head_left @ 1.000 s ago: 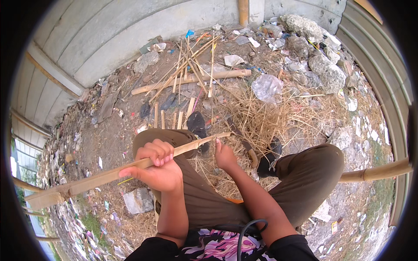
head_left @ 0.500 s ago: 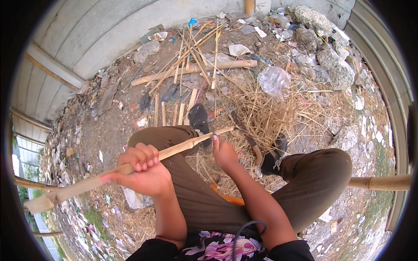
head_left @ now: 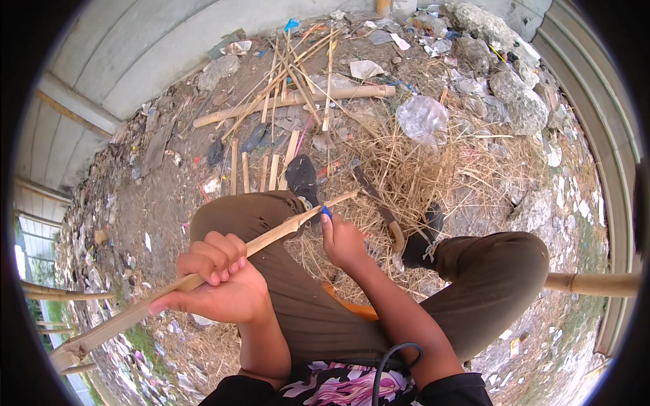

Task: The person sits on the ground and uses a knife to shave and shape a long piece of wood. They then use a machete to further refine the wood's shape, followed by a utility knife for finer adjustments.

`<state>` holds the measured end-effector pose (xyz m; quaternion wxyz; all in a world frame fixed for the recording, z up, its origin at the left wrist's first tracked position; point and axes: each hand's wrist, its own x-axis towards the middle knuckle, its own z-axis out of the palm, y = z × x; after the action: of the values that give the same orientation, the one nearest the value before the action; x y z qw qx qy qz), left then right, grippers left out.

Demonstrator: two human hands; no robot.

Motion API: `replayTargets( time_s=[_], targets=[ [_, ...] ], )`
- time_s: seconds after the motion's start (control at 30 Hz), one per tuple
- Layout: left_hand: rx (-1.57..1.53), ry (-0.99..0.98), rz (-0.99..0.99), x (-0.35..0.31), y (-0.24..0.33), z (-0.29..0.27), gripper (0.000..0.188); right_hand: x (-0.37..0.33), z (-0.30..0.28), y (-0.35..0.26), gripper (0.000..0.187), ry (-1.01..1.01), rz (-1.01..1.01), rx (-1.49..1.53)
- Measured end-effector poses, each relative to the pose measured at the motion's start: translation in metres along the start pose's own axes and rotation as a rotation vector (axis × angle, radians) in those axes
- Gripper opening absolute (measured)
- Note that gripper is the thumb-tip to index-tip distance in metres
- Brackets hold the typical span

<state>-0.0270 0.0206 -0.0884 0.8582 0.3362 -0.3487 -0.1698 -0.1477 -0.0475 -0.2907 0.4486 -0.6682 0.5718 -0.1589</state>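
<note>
A pale concrete wall [head_left: 135, 61] curves across the upper left of the frame, and a ribbed metal sheet [head_left: 596, 135] runs down the right edge. Between them lies bare dirt ground [head_left: 169, 196] strewn with litter. A wide mat of dry straw [head_left: 440, 169] covers the centre right, with grey rocks [head_left: 514, 95] heaped toward the upper right and a crumpled clear plastic bag [head_left: 421, 116] lying on the straw's upper edge. At upper centre a thick bamboo pole [head_left: 298, 101] lies nearly level, with thin split sticks [head_left: 298, 61] crossed over it and short flat slats [head_left: 267, 166] just below it.

The person's bent legs in olive trousers [head_left: 474, 284] fill the lower middle, and a dark shoe [head_left: 301, 177] points up at centre.

A long bamboo strip [head_left: 122, 318] slants from the lower left edge up to centre, passing over the left knee. The left hand [head_left: 217, 284] is clenched round it at lower left of centre. The right hand [head_left: 342, 240] is closed round a small blue-tipped tool [head_left: 326, 212], set against the strip near its upper end; the tool's blade is hidden. A curved dark-bladed knife [head_left: 379, 206] lies on the straw just right of that hand. Another bamboo pole [head_left: 596, 283] juts in from the right edge behind the right knee.
</note>
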Motion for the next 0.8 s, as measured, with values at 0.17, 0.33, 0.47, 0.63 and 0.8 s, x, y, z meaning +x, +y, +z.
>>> replayTargets(
  time_s=[0.17,0.33,0.47,0.63,0.8],
  targets=[
    [-0.056,-0.124,0.035,-0.007,-0.001,0.002,0.079,0.031,0.004,0.046,0.066,-0.041,0.094,-0.044],
    [-0.032,-0.067,0.021,-0.008,-0.003,0.008,0.079,0.039,0.029,0.063,0.065,0.12,0.059,0.087],
    [0.014,-0.087,-0.01,-0.011,-0.01,0.014,0.076,0.037,0.04,0.089,0.061,0.119,0.005,0.156],
    [0.05,-0.136,0.069,-0.018,0.003,0.014,0.077,0.031,0.032,0.067,0.058,0.142,0.009,-0.011],
    [0.104,-0.107,-0.048,-0.026,0.0,0.002,0.073,0.031,0.013,0.05,0.06,0.002,0.112,-0.057]
  ],
)
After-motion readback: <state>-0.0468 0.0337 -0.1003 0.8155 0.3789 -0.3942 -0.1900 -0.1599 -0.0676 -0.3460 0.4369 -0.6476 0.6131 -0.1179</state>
